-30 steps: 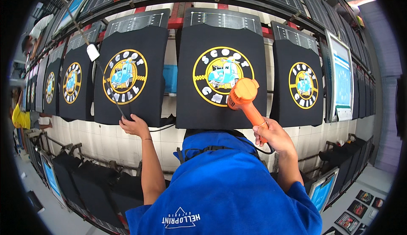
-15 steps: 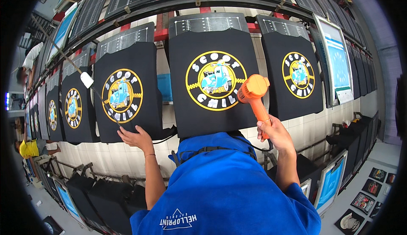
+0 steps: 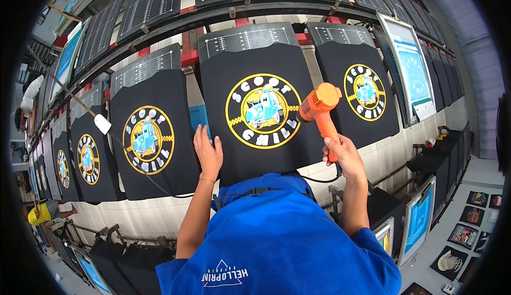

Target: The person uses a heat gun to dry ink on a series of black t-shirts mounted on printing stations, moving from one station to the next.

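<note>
A black shirt (image 3: 223, 82) with a round yellow-and-white scooter print lies stretched on a board in front of me. My left hand (image 3: 208, 154) rests flat on its lower left part, fingers spread. My right hand (image 3: 345, 154) grips the handle of an orange heat gun (image 3: 319, 103), whose nozzle points left at the right edge of the print. A black cable (image 3: 319, 180) runs down from the gun.
More black shirts with the same print sit on boards to the left (image 3: 146, 135) and right (image 3: 362, 93). A white plug on a cord (image 3: 102, 123) hangs at left. Framed screens (image 3: 412, 66) stand at right, further screens (image 3: 420, 218) and prints (image 3: 463, 235) below.
My left hand has moved right from the neighbouring shirt onto the middle shirt. The heat gun has stayed at the print's right edge while my view shifted closer.
</note>
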Available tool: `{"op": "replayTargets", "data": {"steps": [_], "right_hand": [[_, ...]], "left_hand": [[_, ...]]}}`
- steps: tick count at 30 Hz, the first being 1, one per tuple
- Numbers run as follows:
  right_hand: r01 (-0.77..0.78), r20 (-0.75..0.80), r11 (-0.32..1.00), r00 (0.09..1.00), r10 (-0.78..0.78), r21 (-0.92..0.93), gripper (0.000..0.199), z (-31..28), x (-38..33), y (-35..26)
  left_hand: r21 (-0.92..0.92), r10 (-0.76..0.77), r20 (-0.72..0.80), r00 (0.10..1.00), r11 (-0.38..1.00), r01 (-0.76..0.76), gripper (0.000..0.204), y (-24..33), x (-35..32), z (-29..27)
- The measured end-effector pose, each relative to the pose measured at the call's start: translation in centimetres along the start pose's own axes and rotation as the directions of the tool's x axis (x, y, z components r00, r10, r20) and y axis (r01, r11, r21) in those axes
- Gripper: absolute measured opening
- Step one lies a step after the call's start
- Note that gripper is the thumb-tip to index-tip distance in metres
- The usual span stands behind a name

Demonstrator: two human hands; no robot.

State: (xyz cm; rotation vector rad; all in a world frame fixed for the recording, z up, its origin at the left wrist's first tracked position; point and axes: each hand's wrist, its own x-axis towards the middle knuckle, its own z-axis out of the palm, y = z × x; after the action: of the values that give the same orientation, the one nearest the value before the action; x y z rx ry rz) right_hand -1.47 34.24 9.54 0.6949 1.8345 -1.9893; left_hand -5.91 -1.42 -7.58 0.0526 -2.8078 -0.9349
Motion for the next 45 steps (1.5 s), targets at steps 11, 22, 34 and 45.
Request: {"op": "replayTargets", "data": {"steps": [11, 22, 34, 45], "right_hand": [[-0.041, -0.045, 0.998, 0.998, 0.039, -0.046, 0.030, 0.8, 0.4, -0.8], [0.002, -0.044, 1.000, 0.999, -0.003, -0.021, 0.035, 2.2, 1.8, -0.7], [-0.040, -0.033, 0.999, 0.999, 0.041, 0.018, 0.024, 3.1, 2.7, -1.7], [-0.024, -0.096, 0.999, 0.995, 0.021, -0.032, 0.030, 2.4, 3.0, -2.1]], "left_hand": [[0.090, -0.003, 0.110, 0.994, 0.996, -0.007, 0.054, 2.1, 2.3, 3.2], [0.064, 0.009, 0.091, 0.996, 0.998, -0.015, 0.052, 1.8, 2.5, 3.2], [0.039, 0.020, 0.076, 0.997, 0.999, -0.023, 0.050, 1.6, 2.6, 3.1], [0.024, 0.001, 0.076, 0.997, 1.000, -0.003, 0.050, 1.5, 2.6, 3.2]]}}
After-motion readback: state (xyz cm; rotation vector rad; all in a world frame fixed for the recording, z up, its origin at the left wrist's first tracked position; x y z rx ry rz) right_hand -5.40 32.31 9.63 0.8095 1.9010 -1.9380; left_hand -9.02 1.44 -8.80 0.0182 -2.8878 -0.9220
